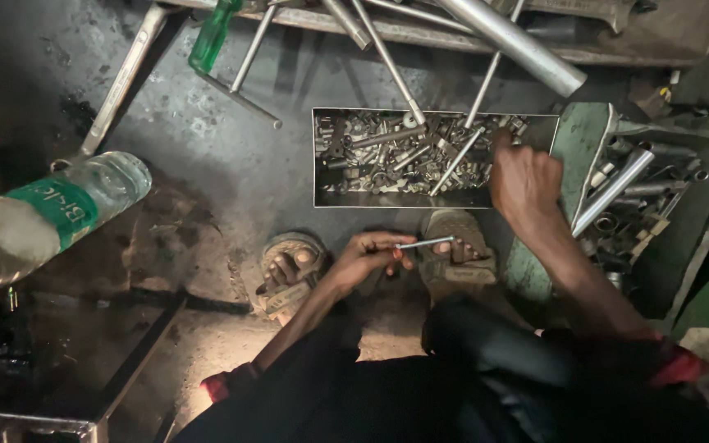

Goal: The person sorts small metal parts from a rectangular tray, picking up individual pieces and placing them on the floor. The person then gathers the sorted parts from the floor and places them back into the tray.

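Observation:
My left hand [368,256] holds a long thin metal bolt [425,242] between its fingers, just above my sandalled feet. My right hand [524,182] reaches into the right end of a rectangular metal tray [395,199] filled with several nuts, bolts and small fittings. Its fingers dip among the parts, and what they touch is hidden. Both hands are over a dark, oily floor.
A plastic water bottle with a green label [47,215] lies at the left. Long steel rods and a thick pipe [514,41] lie across the top, beside a green-handled screwdriver [211,37]. A second bin of sockets and tubes [642,197] sits at the right.

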Motion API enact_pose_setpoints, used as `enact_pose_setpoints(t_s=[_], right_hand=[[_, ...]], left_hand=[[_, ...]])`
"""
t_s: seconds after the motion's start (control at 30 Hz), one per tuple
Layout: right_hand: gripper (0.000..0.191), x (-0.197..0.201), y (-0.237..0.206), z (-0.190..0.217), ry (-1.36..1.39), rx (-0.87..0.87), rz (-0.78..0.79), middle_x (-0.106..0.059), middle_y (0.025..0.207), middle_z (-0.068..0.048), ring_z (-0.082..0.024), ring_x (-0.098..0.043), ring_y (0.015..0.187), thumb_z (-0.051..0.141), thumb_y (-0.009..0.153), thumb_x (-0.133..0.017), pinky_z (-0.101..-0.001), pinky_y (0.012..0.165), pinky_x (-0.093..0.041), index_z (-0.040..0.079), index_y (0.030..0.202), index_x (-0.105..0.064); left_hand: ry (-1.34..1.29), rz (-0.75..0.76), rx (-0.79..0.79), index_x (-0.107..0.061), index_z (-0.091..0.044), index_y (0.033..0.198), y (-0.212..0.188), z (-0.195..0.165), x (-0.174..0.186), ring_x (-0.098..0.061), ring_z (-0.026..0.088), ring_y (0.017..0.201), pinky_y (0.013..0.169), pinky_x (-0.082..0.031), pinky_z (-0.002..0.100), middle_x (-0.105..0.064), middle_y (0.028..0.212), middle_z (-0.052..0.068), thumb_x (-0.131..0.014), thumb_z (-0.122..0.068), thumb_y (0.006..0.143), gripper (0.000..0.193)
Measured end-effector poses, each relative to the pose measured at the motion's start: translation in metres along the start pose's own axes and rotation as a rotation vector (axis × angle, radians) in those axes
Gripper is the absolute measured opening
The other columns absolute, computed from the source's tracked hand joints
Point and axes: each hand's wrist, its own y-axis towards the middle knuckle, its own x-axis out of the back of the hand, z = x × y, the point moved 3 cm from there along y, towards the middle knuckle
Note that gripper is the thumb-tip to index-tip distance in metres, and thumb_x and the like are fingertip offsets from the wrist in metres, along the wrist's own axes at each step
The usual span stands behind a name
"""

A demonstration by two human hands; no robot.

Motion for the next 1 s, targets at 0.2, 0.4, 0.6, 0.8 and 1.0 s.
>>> enact_pose_setpoints(t_s=[0.2, 0.4, 0.6, 0.8, 1.0], right_hand=[[0.046, 0.007, 0.0, 0.002, 0.007, -0.001, -0.042, -0.07, 0.07, -0.027, -0.042, -0.072, 0.062, 0.001, 0.08, -0.062, -0.053, 0.056, -0.057, -0.004, 0.126, -0.064], [0.024, 0.015, -0.007, -0.003, 0.086, -0.02, 0.049, -0.072, 0.072, -0.022, -0.031, -0.072, 0.056, 0.001, 0.089, -0.064, -0.0441, 0.051, -0.055, 0.004, 0.111, -0.074], [0.024, 0.034, -0.02, -0.024, 0.459, -0.021, -0.055, -0.077, 0.099, -0.016, -0.022, -0.073, 0.073, 0.0, 0.089, -0.072, -0.0353, 0.059, -0.059, 0.005, 0.112, -0.076], [0.025, 0.038, -0.034, -0.054, 0.734, -0.049, -0.163, -0.077, 0.109, -0.013, -0.019, -0.074, 0.086, 0.001, 0.095, -0.074, -0.0337, 0.075, -0.061, 0.004, 0.119, -0.072], [0.021, 0.054, -0.039, -0.04, 0.75, 0.057, -0.286, -0.077, 0.11, -0.01, -0.018, -0.076, 0.091, 0.006, 0.102, -0.078, -0.0325, 0.077, -0.062, 0.005, 0.121, -0.07]], left_hand=[[0.094, -0.028, 0.061, -0.067, -0.002, 0.134, 0.0, -0.002, 0.0, -0.07, 0.015, 0.083, 0.067, -0.054, 0.027, -0.079, 0.098, 0.011, -0.061, 0.003, 0.097, 0.038], [-0.032, -0.018, 0.022, -0.068, 0.001, 0.133, 0.001, -0.001, -0.001, -0.076, 0.017, 0.095, 0.068, -0.053, 0.027, -0.075, 0.098, 0.009, -0.06, 0.006, 0.097, 0.037], [0.101, -0.036, 0.017, -0.069, -0.001, 0.131, 0.002, 0.004, 0.001, -0.076, 0.018, 0.091, 0.07, -0.06, 0.028, -0.078, 0.099, 0.009, -0.059, 0.004, 0.095, 0.037], [0.011, -0.019, -0.009, -0.069, 0.001, 0.131, 0.0, 0.009, 0.003, -0.075, 0.019, 0.095, 0.068, -0.053, 0.029, -0.072, 0.098, 0.009, -0.062, 0.006, 0.096, 0.036], [0.045, -0.018, -0.012, -0.069, 0.002, 0.131, 0.0, 0.009, 0.004, -0.074, 0.02, 0.094, 0.07, -0.055, 0.029, -0.075, 0.098, 0.01, -0.061, 0.006, 0.096, 0.037]])
